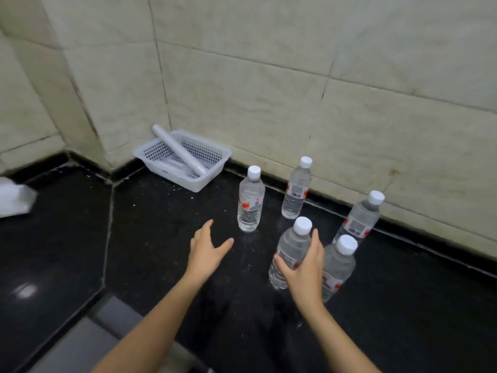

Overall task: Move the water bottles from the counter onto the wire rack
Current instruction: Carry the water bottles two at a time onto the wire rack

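Several clear water bottles with white caps stand upright on the black counter point(161, 238). My right hand point(304, 267) curls around the near middle bottle point(291, 244), thumb on its left side and fingers on its right, in contact with it. Another bottle point(339, 265) stands just right of that hand. My left hand point(205, 250) hovers open over the counter, a short way left of and below the left bottle point(250, 203). Two more bottles point(297, 188) point(361, 218) stand near the wall. No wire rack is in view.
A white perforated plastic basket point(212, 153) with a white roll point(178, 149) lying across it sits in the corner by the tiled wall. A white crumpled thing point(13, 197) lies at the far left. The counter's front edge runs diagonally at lower left.
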Demonstrator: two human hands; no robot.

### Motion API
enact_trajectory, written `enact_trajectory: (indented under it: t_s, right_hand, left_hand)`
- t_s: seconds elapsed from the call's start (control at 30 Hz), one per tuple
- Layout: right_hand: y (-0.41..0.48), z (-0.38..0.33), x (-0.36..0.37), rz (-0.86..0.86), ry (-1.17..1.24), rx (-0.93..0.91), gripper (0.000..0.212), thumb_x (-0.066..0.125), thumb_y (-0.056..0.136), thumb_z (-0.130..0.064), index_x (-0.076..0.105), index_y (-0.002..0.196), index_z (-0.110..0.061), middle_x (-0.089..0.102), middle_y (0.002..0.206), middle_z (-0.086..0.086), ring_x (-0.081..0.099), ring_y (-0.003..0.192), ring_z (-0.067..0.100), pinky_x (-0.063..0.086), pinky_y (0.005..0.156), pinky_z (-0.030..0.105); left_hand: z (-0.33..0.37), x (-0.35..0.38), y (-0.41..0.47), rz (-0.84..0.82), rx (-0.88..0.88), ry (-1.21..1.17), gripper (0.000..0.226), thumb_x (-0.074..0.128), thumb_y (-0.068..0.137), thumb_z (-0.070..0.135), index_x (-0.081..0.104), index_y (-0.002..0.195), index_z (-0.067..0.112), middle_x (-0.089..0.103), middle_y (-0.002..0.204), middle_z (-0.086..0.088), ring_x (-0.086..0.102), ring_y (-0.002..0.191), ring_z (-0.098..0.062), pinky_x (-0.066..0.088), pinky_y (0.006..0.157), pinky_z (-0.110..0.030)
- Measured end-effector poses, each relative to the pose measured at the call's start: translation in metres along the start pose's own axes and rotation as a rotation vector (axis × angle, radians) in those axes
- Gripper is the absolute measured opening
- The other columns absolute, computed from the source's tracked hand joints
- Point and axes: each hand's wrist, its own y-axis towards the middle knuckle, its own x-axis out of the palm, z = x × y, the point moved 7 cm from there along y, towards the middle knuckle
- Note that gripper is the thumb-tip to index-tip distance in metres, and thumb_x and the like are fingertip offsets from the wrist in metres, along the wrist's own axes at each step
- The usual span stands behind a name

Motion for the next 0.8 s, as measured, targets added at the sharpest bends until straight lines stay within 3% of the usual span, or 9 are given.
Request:
enact_trajectory:
  t_s: [0.17, 0.3, 0.4, 0.47, 0.6, 0.7, 0.8]
  right_hand:
    - [0.016, 0.01, 0.015, 0.115, 0.065, 0.191, 0.107, 0.08, 0.065, -0.022, 0.009, 0.144, -0.015, 0.023, 0.149, 0.01, 0.022, 0.139, 0.023, 0.021, 0.115, 0.039]
    - [0.025, 0.021, 0.018, 0.225, 0.061, 0.323, 0.084, 0.082, 0.06, -0.02, 0.034, 0.129, -0.019, 0.05, 0.128, 0.008, 0.047, 0.121, 0.026, 0.039, 0.103, 0.046]
    - [0.018, 0.021, 0.019, 0.267, 0.052, 0.381, 0.08, 0.078, 0.05, -0.036, 0.04, 0.118, -0.018, 0.056, 0.116, 0.007, 0.055, 0.109, 0.024, 0.046, 0.095, 0.044]
    - [0.007, 0.016, 0.019, 0.33, 0.072, 0.403, 0.08, 0.072, 0.045, -0.045, 0.041, 0.114, -0.022, 0.056, 0.114, 0.004, 0.055, 0.106, 0.021, 0.046, 0.092, 0.038]
    - [-0.016, 0.007, 0.028, 0.344, 0.028, 0.417, 0.064, 0.077, 0.05, -0.029, 0.039, 0.1, -0.041, 0.055, 0.11, -0.008, 0.052, 0.103, 0.009, 0.038, 0.087, 0.018]
    - [-0.03, -0.001, 0.042, 0.325, -0.017, 0.403, 0.062, 0.075, 0.05, -0.028, 0.04, 0.097, -0.047, 0.05, 0.111, -0.022, 0.049, 0.101, -0.01, 0.029, 0.083, -0.003]
    - [-0.04, -0.006, 0.05, 0.32, 0.002, 0.417, 0.059, 0.07, 0.046, -0.036, 0.041, 0.097, -0.046, 0.047, 0.11, -0.027, 0.042, 0.101, -0.024, 0.029, 0.082, -0.005]
  left_hand:
    - [0.02, 0.03, 0.066, -0.206, 0.081, 0.014, 0.088, 0.069, 0.076, 0.033, 0.016, 0.145, 0.016, 0.023, 0.151, -0.013, 0.021, 0.139, -0.03, 0.024, 0.112, -0.041]
    - [0.038, 0.041, 0.109, -0.305, 0.183, 0.022, 0.097, 0.074, 0.071, 0.031, 0.013, 0.145, 0.016, 0.023, 0.152, -0.012, 0.019, 0.14, -0.031, 0.023, 0.113, -0.045]
    - [0.048, 0.051, 0.127, -0.348, 0.274, 0.004, 0.102, 0.077, 0.067, 0.03, 0.013, 0.145, 0.016, 0.026, 0.151, -0.012, 0.021, 0.139, -0.031, 0.023, 0.112, -0.046]
    - [0.052, 0.06, 0.137, -0.37, 0.295, -0.007, 0.104, 0.078, 0.066, 0.027, 0.012, 0.145, 0.016, 0.028, 0.15, -0.012, 0.022, 0.138, -0.033, 0.024, 0.111, -0.048]
    - [0.056, 0.074, 0.148, -0.379, 0.238, -0.074, 0.096, 0.077, 0.067, 0.025, 0.018, 0.143, 0.021, 0.04, 0.141, -0.014, 0.037, 0.129, -0.036, 0.035, 0.104, -0.052]
    - [0.056, 0.073, 0.151, -0.355, 0.247, -0.098, 0.081, 0.078, 0.065, 0.029, 0.032, 0.132, 0.022, 0.053, 0.128, -0.013, 0.05, 0.117, -0.037, 0.041, 0.096, -0.054]
    - [0.052, 0.067, 0.142, -0.387, 0.281, -0.069, 0.073, 0.078, 0.066, 0.029, 0.038, 0.126, 0.019, 0.055, 0.124, -0.015, 0.052, 0.113, -0.037, 0.042, 0.095, -0.052]
